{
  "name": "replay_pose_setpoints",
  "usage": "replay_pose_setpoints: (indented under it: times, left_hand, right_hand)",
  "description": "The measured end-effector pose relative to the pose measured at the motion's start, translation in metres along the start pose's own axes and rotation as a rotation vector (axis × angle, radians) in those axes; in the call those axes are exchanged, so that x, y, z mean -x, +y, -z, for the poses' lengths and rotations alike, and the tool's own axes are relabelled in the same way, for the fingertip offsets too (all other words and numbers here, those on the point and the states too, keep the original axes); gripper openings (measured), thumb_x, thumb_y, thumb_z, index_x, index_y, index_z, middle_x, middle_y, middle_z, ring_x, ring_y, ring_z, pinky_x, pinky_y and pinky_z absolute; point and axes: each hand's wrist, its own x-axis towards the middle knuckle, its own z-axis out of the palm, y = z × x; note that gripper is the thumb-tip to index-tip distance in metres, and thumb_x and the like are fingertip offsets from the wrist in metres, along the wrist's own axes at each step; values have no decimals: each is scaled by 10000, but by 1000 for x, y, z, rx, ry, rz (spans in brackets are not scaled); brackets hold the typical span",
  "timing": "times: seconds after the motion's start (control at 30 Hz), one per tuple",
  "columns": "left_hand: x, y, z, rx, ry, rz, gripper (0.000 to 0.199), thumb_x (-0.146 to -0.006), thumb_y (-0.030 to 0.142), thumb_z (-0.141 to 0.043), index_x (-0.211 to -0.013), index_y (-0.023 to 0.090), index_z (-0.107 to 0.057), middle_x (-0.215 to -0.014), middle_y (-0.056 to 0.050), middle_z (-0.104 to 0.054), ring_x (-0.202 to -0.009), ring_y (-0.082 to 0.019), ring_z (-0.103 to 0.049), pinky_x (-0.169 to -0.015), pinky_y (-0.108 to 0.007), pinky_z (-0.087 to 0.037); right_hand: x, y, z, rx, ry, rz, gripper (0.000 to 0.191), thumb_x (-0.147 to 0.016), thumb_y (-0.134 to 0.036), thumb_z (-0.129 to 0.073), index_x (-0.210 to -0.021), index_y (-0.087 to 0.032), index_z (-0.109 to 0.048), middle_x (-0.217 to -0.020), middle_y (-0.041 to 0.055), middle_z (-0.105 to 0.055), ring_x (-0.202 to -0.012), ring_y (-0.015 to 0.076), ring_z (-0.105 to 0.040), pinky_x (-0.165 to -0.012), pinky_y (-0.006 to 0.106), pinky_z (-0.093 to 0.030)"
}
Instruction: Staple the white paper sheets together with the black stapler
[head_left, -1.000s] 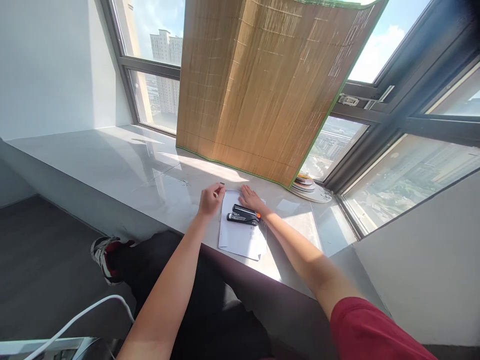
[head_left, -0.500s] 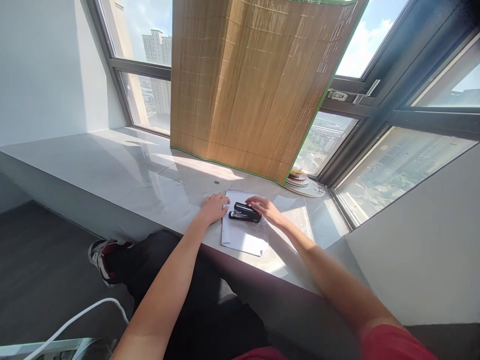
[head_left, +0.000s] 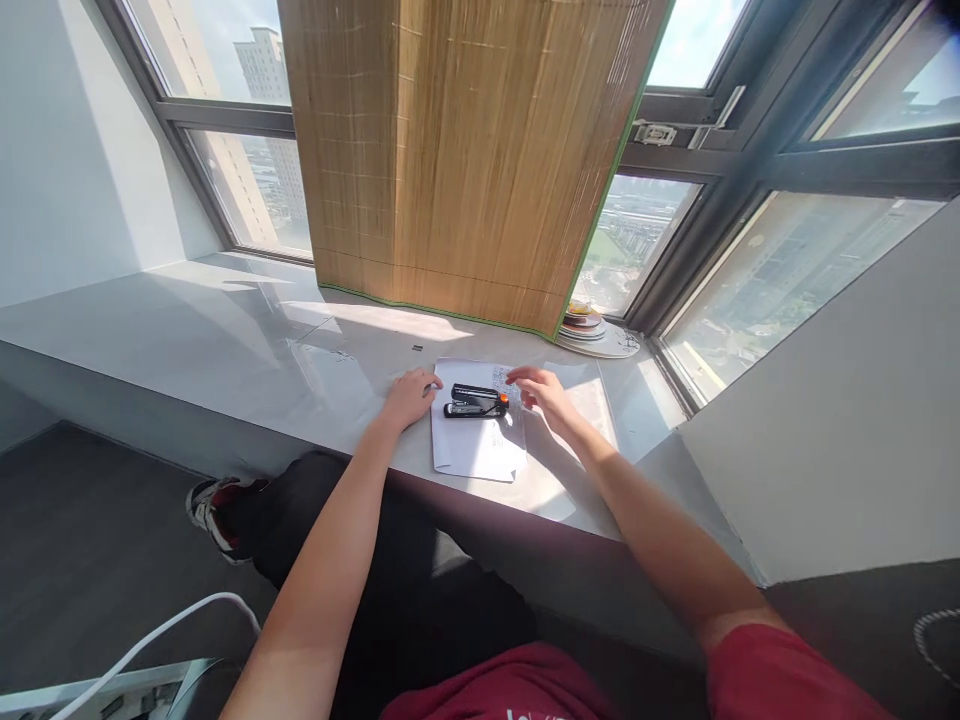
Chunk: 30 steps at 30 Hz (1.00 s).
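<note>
Resting on the pale ledge (head_left: 225, 335), the left hand (head_left: 409, 398) lay palm down at the left edge of the white papers (head_left: 474, 450); its fingers were bent and mostly close together, thumb side toward the papers; whether anything was pinched there could not be told; the right hand (head_left: 551, 396) hovered or rested lightly at the right side of the papers, contact unclear; its fingers were bent and slightly spread, nothing seen between them, the tips near the orange end of the black stapler (head_left: 476, 402); the stapler lay on the papers between both hands, toward their far half, its orange end to the right, its upper arm and base parted at the left end; the papers lay flat, printing at the far right part, sunlight across them, the near right corner turned up; a small dark piece (head_left: 417, 347) sat on the ledge beyond the left hand; a stack of plates (head_left: 589, 332) stood farther off to the right, near the window, beside the lower corner of a hanging bamboo blind (head_left: 465, 160).
</note>
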Motion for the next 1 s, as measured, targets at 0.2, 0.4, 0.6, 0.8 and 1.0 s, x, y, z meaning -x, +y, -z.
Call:
replay_pose_setpoints:
  times: [0.2,0.4,0.6,0.8,1.0]
  left_hand:
    - [-1,-3,-2,49,24,1,257,-1012,219,-584,-1126,262,-810,-1105,-88,-692,-1173,-316,-664,-1115,-470,-487]
    - [-1,-4,-3,67,35,4,374,-999,122,-490,-1124,252,-817,-1155,-98,-713,-1182,-296,-669,-1135,-468,-493]
    - [-2,-7,-4,293,80,47,447,-904,49,-433,-1038,215,-825,-1173,-89,-779,-1138,-246,-713,-1104,-396,-545]
    - [-7,-11,-7,558,316,271,319,-811,105,-493,-878,217,-784,-1056,-61,-823,-1088,-235,-739,-1099,-403,-567]
    - [-7,-14,2,1119,407,488,167,-766,136,-544,-796,190,-699,-1002,-104,-826,-1030,-233,-796,-1096,-417,-565]
  right_hand:
    - [10,-7,5,-385,-427,-319,515,-841,-387,-703,-1310,-176,-678,-1210,152,-784,-804,267,-808,-551,326,-634]
    - [9,-3,-7,-468,-371,-382,420,-869,-271,-730,-1255,-162,-605,-931,83,-768,-849,315,-849,-723,425,-731]
    - [10,-7,-9,-435,-297,-447,402,-867,-252,-777,-1218,-160,-607,-967,110,-772,-813,313,-853,-697,414,-735]
    - [9,-10,-11,-435,-234,-507,455,-790,-166,-764,-1221,-172,-621,-1126,126,-779,-839,289,-857,-836,431,-742]
    - [7,-1,-8,-354,-275,-489,510,-798,-223,-736,-1294,-141,-651,-919,96,-770,-693,237,-777,-761,458,-718]
